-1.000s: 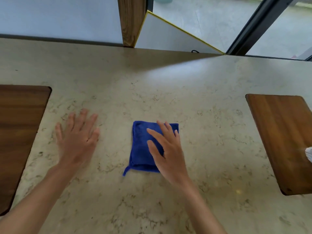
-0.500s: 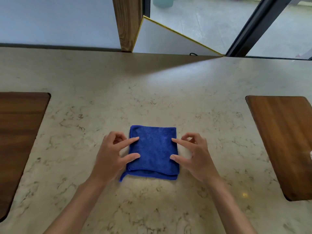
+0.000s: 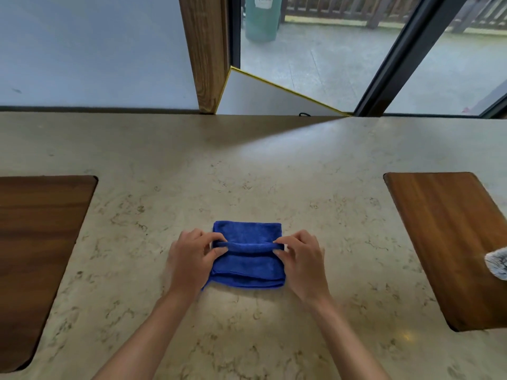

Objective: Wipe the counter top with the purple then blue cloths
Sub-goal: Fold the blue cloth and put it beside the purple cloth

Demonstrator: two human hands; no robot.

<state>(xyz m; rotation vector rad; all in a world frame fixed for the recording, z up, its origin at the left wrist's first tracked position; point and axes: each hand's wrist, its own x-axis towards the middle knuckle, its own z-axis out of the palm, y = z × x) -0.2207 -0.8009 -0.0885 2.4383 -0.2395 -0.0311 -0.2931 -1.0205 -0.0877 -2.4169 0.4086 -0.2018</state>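
A folded blue cloth (image 3: 248, 263) lies on the beige marble counter top (image 3: 247, 174), near its front middle. My left hand (image 3: 192, 257) pinches the cloth's left edge and my right hand (image 3: 300, 256) pinches its right edge. Between them a fold of the cloth is lifted into a ridge across its middle. A pale grey-white bit of fabric (image 3: 498, 263) shows at the right frame edge; no purple cloth is in view.
A dark wooden board (image 3: 41, 242) is set into the counter on the left and a lighter wooden board (image 3: 444, 242) on the right. Behind the counter stand a wall, a wooden post (image 3: 204, 50) and glass panes.
My left hand came off the bare counter to the cloth's left edge. My right hand slid off the cloth's top to its right edge. Both hands now pinch up a fold.
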